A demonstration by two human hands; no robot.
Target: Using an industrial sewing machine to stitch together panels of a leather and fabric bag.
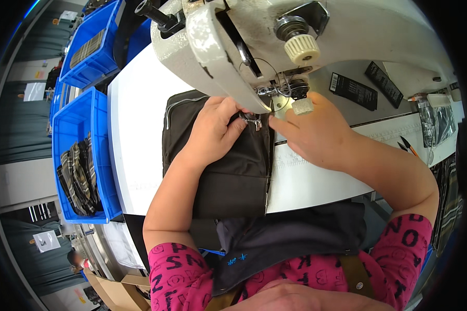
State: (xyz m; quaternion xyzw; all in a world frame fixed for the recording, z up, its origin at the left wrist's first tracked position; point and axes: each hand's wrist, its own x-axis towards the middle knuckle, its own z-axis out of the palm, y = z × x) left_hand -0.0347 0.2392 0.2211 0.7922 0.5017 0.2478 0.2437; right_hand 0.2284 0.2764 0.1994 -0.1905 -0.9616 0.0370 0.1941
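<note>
A dark brown fabric piece (231,189) with metal zippers lies flat on the white table, its upper right part under the head of a sewing machine (207,41). With thumb and fingers pinched together, my left hand (215,129) grips the fabric beside a short zipper with a metal pull (258,124). Another zipper (176,106) curves along the upper left of the piece. My right hand (316,135) is closed at the fabric's right edge, just below the presser foot (280,93). The machine's white knob (303,106) partly hides its fingers.
Blue bins (101,155) with plaid fabric stand left of the table (140,129). Black printed tags (353,92) lie on the machine bed at right. A clear plastic bag (436,122) and a pen (409,146) lie at the far right. A cardboard box (114,293) stands lower left.
</note>
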